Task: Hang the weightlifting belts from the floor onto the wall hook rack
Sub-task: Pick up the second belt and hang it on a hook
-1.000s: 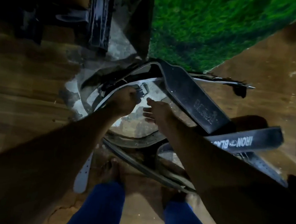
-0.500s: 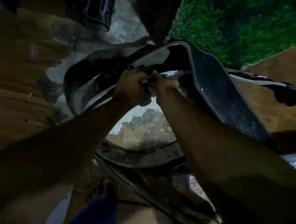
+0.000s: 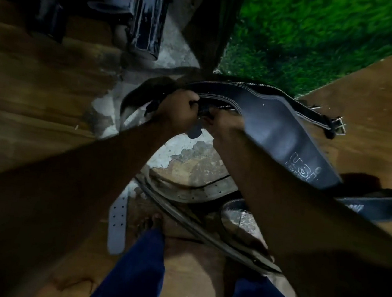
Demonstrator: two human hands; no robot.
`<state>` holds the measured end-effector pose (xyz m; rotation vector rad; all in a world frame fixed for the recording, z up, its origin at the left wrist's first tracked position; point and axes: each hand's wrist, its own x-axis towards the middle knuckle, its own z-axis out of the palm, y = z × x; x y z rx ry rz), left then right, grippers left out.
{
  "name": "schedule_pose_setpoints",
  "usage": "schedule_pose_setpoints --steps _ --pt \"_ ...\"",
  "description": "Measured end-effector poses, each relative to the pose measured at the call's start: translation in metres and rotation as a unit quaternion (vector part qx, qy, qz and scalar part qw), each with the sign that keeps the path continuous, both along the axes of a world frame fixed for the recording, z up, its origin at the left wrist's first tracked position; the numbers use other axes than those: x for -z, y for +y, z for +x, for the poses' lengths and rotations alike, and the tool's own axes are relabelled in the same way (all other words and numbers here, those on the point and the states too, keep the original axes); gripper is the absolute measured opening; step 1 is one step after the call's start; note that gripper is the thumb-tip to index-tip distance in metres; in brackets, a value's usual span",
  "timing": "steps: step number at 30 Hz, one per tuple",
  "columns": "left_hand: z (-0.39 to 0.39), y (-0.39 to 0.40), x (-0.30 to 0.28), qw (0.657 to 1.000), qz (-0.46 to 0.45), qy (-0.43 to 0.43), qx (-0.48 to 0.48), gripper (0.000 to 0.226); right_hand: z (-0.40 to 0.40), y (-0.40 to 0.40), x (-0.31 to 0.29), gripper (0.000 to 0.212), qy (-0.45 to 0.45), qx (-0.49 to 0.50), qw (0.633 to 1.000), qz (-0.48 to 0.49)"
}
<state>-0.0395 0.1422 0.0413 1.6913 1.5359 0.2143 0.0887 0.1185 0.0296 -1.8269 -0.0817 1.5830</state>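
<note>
Black belt [image 3: 272, 122] pinched at its strap end, lifted off the floor [image 3: 39, 88].

Left hand [image 3: 178, 112] and right hand [image 3: 226, 125] side by side, both curled tight round the narrow strap. Long axis running rightward and down from the hands, wide padded part beyond the right hand. More belts [image 3: 200, 192] lying on the floor below.

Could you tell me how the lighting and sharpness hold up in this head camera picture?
Head view: dim overall, both forearms nearly black; the left hand and right hand gripping the black belt are soft with motion blur; the green turf is smeared; wide-angle distortion bends the floor boards.
</note>
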Motion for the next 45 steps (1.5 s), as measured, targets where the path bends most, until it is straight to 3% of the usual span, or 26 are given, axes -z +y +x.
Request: schedule_pose_setpoints --steps 4,11,15,20,26,29,34,38,40,43,45 --pt "0.011 0.013 -0.049 0.999 -0.012 -0.012 0.051 0.045 0.022 0.012 -0.060 0.025 0.051 0.016 0.998 -0.043" --pt "0.038 0.032 -0.106 0.993 -0.087 0.001 0.079 0.039 0.070 -0.001 -0.144 0.016 0.106 -0.009 0.992 -0.073" --pt "0.056 0.030 -0.147 0.992 -0.125 -0.015 -0.005 0.047 0.077 -0.012 -0.177 0.019 0.073 -0.017 0.995 -0.065" --pt "0.064 0.024 -0.212 0.981 -0.149 -0.060 -0.111 0.039 0.074 -0.025 -0.222 0.011 0.041 0.046 0.998 -0.029" --pt "0.084 0.013 -0.287 0.948 -0.179 -0.146 -0.219 0.023 0.069 -0.028 -0.283 0.047 0.042 0.087 0.995 0.028" --pt "0.084 0.003 -0.312 0.919 -0.213 -0.200 -0.265 0.023 0.075 -0.033 -0.308 0.040 0.019 0.089 0.995 0.034" --pt "0.075 -0.028 -0.359 0.879 -0.262 -0.229 -0.327 0.013 0.080 -0.065 -0.355 0.040 0.048 0.032 0.993 0.106" --pt "0.074 -0.048 -0.413 0.832 -0.349 -0.258 -0.347 0.028 0.081 -0.090 -0.408 0.007 0.086 -0.076 0.981 0.157" --pt "0.075 -0.057 -0.438 0.831 -0.334 -0.273 -0.352 0.031 0.085 -0.096 -0.434 0.007 0.060 -0.082 0.984 0.148" --pt "0.070 -0.072 -0.467 0.835 -0.292 -0.302 -0.356 0.033 0.087 -0.098 -0.474 0.030 -0.015 -0.148 0.978 0.143" --pt "0.067 -0.085 -0.492 0.829 -0.279 -0.327 -0.358 0.036 0.088 -0.097 -0.501 0.034 -0.070 -0.178 0.969 0.158"
